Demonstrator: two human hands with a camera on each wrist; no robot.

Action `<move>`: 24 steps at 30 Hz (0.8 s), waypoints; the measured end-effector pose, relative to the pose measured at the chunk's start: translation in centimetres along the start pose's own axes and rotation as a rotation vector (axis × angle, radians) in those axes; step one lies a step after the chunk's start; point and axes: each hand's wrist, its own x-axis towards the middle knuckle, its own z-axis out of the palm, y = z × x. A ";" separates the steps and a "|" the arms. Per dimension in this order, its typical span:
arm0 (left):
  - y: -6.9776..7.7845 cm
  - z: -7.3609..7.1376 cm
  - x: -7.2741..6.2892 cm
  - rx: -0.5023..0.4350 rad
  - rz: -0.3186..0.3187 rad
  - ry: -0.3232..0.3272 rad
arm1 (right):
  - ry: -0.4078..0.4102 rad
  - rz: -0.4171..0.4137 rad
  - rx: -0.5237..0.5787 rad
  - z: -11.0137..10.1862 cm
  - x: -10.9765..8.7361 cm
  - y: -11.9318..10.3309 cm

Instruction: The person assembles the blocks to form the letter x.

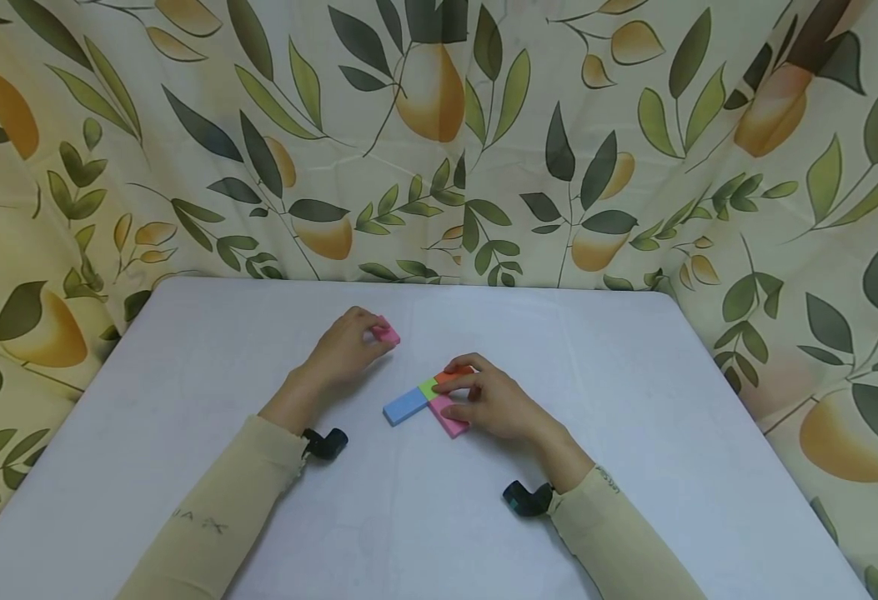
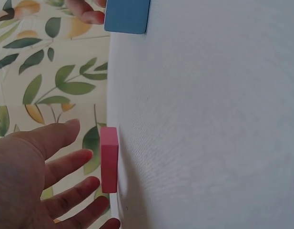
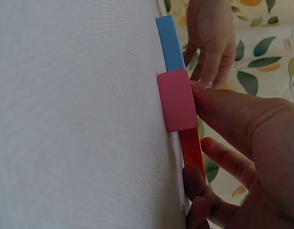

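Beside the left hand (image 1: 343, 348), its fingers spread, a loose pink block (image 1: 387, 331) is left unjoined; contact cannot be told. Rightward on the table (image 1: 596, 358), a blue block (image 1: 405, 407), green block (image 1: 428, 388), orange block (image 3: 192, 151) and second pink block (image 3: 179, 101) are already set together, the orange block gripped by the right hand (image 1: 500, 404), fingers bent.

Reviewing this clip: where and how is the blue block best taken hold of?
Probably at the blue block's end away from the green piece, from above, grip across its long sides: it lies flat and longer than wide, its other end meets the green, and the right hand is over the blocks beyond.
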 end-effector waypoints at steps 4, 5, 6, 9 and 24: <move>-0.2 0.0 0.2 -0.024 0.004 0.006 | -0.002 0.001 0.004 0.0 0.0 0.0; -0.3 0.0 0.2 -0.028 0.006 0.007 | -0.001 0.001 0.005 0.0 0.0 0.1; -0.3 0.0 0.3 -0.031 0.008 0.008 | -0.001 -0.001 0.005 0.0 0.0 0.1; -0.4 0.1 0.6 -0.030 0.011 0.010 | 0.001 -0.007 0.008 0.0 0.0 0.1; -1.2 0.7 1.7 -0.075 0.005 0.057 | 0.003 0.008 0.013 0.0 0.0 -0.1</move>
